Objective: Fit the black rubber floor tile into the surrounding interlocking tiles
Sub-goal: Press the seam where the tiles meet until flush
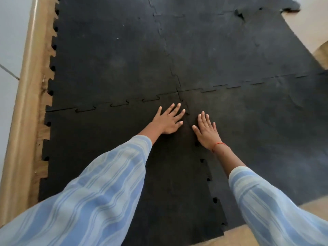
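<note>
Black rubber interlocking tiles cover the floor. The near-left tile (99, 139) lies under my left hand (168, 119), which rests flat with fingers spread near the tile's far right corner. My right hand (206, 130), with a red thread on the wrist, lies flat on the near-right tile (266, 139), just across the toothed seam (204, 162) between the two. That seam shows small dark gaps at several teeth. The far-left tile (110, 59) and far-right tile (230, 50) meet the near ones at a corner (180, 94) just beyond my fingertips.
A tan skirting board (26, 103) and a grey wall run along the left, with a strip of wooden floor (43, 132) beside the tiles' toothed edge. Bare floor shows at the right (312, 29) and bottom right. A torn tile edge (239, 15) sits at the far right.
</note>
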A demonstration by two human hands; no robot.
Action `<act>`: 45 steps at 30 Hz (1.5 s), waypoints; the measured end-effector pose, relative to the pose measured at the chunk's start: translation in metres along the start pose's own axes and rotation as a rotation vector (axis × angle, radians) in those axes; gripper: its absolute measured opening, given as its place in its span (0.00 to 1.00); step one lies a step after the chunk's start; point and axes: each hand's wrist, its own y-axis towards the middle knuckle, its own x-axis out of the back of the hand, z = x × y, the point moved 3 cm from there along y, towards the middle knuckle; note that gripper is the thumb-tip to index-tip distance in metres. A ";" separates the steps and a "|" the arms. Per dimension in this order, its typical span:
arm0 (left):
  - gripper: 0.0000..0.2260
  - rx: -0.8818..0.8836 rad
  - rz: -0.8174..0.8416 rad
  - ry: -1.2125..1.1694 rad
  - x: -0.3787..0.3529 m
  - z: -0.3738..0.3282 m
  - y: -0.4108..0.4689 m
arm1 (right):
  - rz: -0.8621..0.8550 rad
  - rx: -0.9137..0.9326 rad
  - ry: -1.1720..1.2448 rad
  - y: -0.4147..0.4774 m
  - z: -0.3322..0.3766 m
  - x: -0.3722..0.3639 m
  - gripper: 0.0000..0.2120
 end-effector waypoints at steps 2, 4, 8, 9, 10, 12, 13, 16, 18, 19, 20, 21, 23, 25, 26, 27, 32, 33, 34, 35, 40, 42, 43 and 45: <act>0.27 0.014 -0.005 0.002 0.003 -0.001 0.006 | -0.022 -0.040 -0.019 -0.019 -0.019 -0.010 0.30; 0.32 0.035 -0.006 -0.005 0.004 -0.002 0.010 | -0.014 -0.060 -0.010 -0.026 -0.028 -0.014 0.31; 0.38 0.044 -0.049 0.010 -0.005 -0.004 0.012 | -0.011 -0.059 -0.016 -0.023 -0.033 -0.017 0.33; 0.38 0.044 -0.061 0.018 -0.006 -0.003 0.012 | -0.019 -0.062 -0.039 -0.023 -0.032 -0.019 0.33; 0.38 0.045 -0.071 0.028 -0.007 -0.002 0.012 | -0.027 -0.064 -0.060 -0.023 -0.032 -0.020 0.33; 0.38 0.048 -0.083 0.036 -0.006 -0.003 0.013 | -0.031 -0.067 -0.080 -0.023 -0.028 -0.020 0.33; 0.38 0.051 -0.079 0.038 -0.004 -0.003 0.013 | -0.024 -0.068 -0.078 -0.023 -0.027 -0.018 0.33; 0.43 0.090 0.003 0.052 0.004 -0.008 0.012 | 0.052 -0.040 -0.029 -0.022 -0.026 -0.006 0.39; 0.52 0.122 0.076 0.041 0.004 -0.017 0.009 | 0.147 0.009 -0.029 -0.025 -0.031 0.000 0.47; 0.55 0.133 0.098 0.041 0.002 -0.022 0.007 | 0.172 0.026 -0.055 -0.027 -0.034 0.002 0.50; 0.57 0.143 0.112 0.041 0.000 -0.028 0.004 | 0.177 0.032 -0.080 -0.030 -0.037 0.002 0.52; 0.57 0.157 0.121 0.038 -0.002 -0.032 0.003 | 0.171 0.028 -0.090 -0.032 -0.039 0.001 0.52; 0.57 0.191 0.128 0.030 0.000 -0.035 0.002 | 0.166 0.016 -0.079 -0.034 -0.037 -0.001 0.53; 0.57 0.217 0.148 0.012 0.004 -0.037 0.001 | 0.187 0.021 -0.074 -0.035 -0.032 0.002 0.54; 0.57 0.225 0.154 0.000 0.006 -0.037 -0.001 | 0.214 0.033 -0.081 -0.036 -0.032 0.005 0.55; 0.57 0.226 0.156 -0.005 0.006 -0.037 -0.002 | 0.251 0.050 -0.092 -0.039 -0.033 0.009 0.58; 0.56 0.206 0.160 -0.023 0.008 -0.037 -0.006 | 0.388 0.058 -0.153 -0.068 -0.057 0.010 0.66; 0.56 0.204 0.160 -0.028 0.009 -0.036 -0.006 | 0.381 0.048 -0.150 -0.072 -0.060 0.007 0.67; 0.56 0.203 0.158 -0.029 0.009 -0.036 -0.006 | 0.369 0.043 -0.147 -0.075 -0.061 0.004 0.67; 0.56 0.199 0.152 -0.025 0.008 -0.035 -0.006 | 0.354 0.043 -0.149 -0.076 -0.061 0.001 0.67; 0.56 0.199 0.144 -0.018 0.008 -0.036 -0.006 | 0.280 0.027 -0.173 -0.077 -0.059 -0.007 0.68; 0.57 0.220 0.162 -0.020 0.010 -0.038 -0.008 | 0.298 0.011 -0.170 -0.077 -0.056 -0.006 0.68; 0.58 0.230 0.175 -0.014 0.008 -0.041 -0.009 | 0.300 0.003 -0.157 -0.078 -0.055 -0.007 0.67; 0.64 0.234 0.216 0.029 -0.003 -0.054 -0.016 | 0.291 -0.011 -0.114 -0.078 -0.054 -0.007 0.65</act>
